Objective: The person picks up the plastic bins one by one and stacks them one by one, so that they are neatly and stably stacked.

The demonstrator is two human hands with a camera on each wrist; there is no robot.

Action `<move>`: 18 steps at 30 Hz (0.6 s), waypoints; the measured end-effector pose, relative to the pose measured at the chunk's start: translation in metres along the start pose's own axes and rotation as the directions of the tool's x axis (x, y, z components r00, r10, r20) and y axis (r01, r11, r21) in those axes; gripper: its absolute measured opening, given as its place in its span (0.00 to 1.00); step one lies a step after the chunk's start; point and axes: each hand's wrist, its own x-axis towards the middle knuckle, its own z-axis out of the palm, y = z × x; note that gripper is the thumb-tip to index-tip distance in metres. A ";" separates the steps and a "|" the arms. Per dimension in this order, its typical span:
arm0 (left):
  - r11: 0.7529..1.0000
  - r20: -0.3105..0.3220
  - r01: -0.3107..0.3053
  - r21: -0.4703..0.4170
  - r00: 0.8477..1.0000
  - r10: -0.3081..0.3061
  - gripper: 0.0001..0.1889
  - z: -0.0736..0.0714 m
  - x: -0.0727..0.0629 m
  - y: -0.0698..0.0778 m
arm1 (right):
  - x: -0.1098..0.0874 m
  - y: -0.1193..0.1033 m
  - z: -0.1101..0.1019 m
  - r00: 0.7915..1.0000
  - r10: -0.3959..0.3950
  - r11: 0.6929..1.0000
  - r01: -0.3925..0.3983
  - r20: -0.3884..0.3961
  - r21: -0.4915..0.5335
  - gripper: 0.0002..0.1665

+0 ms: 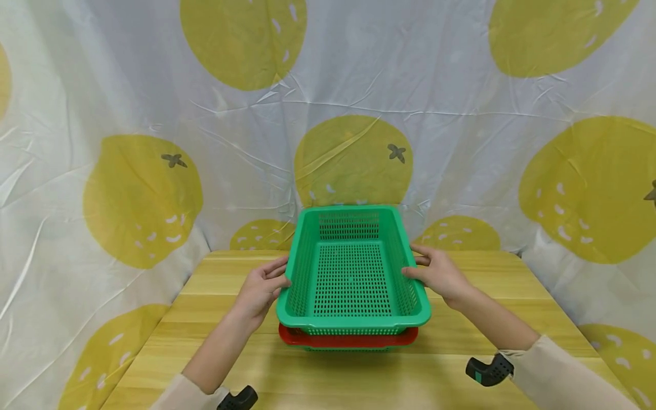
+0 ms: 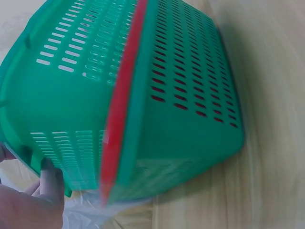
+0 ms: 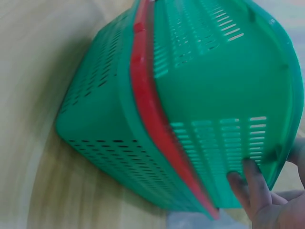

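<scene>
Both hands hold a green perforated plastic basket point(image 1: 351, 279) by its long sides in the head view. My left hand point(image 1: 258, 293) grips the left rim, thumb over the edge and fingers against the outer wall. Across from it, my right hand point(image 1: 438, 276) pinches the right rim the same way. The basket sits partly inside a red basket point(image 1: 348, 340), of which mostly the rim shows. Under that red rim, the left wrist view shows a lower green basket point(image 2: 190, 129) standing on the table. The inside of the upper basket holds nothing.
The stack stands on a wooden table point(image 1: 205, 336) with light planks. A white cloth point(image 1: 353, 85) printed with big yellow fruit hangs behind the table and along both sides. A black wrist device point(image 1: 489, 370) sits at the right sleeve.
</scene>
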 end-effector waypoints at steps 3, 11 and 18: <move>0.997 -0.021 -0.002 0.073 1.000 0.003 0.38 -0.002 0.006 -0.006 | 0.004 0.007 0.004 1.000 -0.002 1.000 0.002 -0.008 -0.016 0.45; 0.990 -0.004 -0.026 0.138 1.000 0.027 0.36 -0.006 0.007 -0.015 | 0.004 0.020 0.008 1.000 -0.014 0.998 0.013 -0.021 -0.062 0.42; 0.966 0.015 -0.063 0.251 0.998 0.061 0.34 -0.011 0.005 -0.027 | 0.004 0.033 0.015 0.999 -0.014 0.997 0.011 -0.040 -0.071 0.43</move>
